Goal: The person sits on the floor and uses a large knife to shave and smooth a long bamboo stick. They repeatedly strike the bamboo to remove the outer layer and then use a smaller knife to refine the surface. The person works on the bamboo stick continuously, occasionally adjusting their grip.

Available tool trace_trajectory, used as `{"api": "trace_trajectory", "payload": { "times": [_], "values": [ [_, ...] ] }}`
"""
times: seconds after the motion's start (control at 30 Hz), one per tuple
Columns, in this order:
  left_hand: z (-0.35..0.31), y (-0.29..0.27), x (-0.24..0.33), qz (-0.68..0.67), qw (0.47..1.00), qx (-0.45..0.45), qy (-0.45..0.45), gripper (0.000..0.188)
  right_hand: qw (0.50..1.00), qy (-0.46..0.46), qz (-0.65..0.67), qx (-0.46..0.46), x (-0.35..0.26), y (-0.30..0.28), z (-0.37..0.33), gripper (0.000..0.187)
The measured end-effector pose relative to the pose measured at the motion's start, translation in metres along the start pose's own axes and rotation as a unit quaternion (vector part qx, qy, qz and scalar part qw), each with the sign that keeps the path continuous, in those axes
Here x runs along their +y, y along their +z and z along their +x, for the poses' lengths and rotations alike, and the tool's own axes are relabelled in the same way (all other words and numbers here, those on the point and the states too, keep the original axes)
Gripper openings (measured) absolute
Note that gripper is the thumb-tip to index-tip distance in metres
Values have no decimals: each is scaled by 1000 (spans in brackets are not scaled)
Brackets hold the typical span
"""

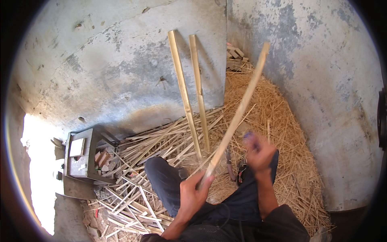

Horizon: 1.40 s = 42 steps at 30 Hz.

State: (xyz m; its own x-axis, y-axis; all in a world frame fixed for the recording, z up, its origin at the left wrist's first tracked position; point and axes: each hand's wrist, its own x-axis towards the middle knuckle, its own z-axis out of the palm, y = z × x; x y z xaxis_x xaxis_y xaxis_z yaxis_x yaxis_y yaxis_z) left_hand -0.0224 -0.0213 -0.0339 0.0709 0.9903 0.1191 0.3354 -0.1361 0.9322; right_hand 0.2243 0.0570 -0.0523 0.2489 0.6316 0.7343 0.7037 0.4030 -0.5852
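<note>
My left hand (194,194) is closed around the lower end of a long, pale bamboo strip (238,115). The strip slants up and away to the right, its far end near the right wall. To the right of the strip is my right hand (260,152), curled and smeared by motion. Something small and bluish-purple (248,135) shows at its fingers, too blurred to name. Between my legs stands a slender dark, reddish-brown bar (230,163), partly hidden.
Two bamboo strips (180,80) lean against the grey wall (121,60). Split strips (157,139) lie heaped at left, shavings (282,133) at right. A wooden stool-like frame (82,155) lies by the bright opening. Broken bricks (234,52) sit in the far corner.
</note>
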Motion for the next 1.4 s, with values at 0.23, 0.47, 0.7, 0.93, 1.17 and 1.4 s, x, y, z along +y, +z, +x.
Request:
{"api": "trace_trajectory", "payload": {
  "times": [0.23, 0.47, 0.7, 0.93, 1.17, 1.4],
  "values": [
    [1, -12, -18, -64, 988, -93, -108, 31, 997, 53, 51, -20, 27, -21, 28, 34],
    [16, -8, -6, -129, 989, -49, -63, 39, 972, -106, 129, -165, -22, 7, -20, 31],
    [22, -2, -8, -53, 998, -28, 3, 50, 964, -154, 85, -198, -36, 8, -27, 26],
    [24, -1, 9, -10, 1000, -3, 12, 48, 968, -154, 51, -190, -36, 7, -28, 27],
    [21, 4, -7, -19, 1000, 11, 18, 41, 972, -158, 43, -170, -32, 9, -27, 30],
    [20, 1, 3, -4, 999, 25, 37, 35, 974, -171, 26, -149, -31, 8, -23, 31]
  ]
}}
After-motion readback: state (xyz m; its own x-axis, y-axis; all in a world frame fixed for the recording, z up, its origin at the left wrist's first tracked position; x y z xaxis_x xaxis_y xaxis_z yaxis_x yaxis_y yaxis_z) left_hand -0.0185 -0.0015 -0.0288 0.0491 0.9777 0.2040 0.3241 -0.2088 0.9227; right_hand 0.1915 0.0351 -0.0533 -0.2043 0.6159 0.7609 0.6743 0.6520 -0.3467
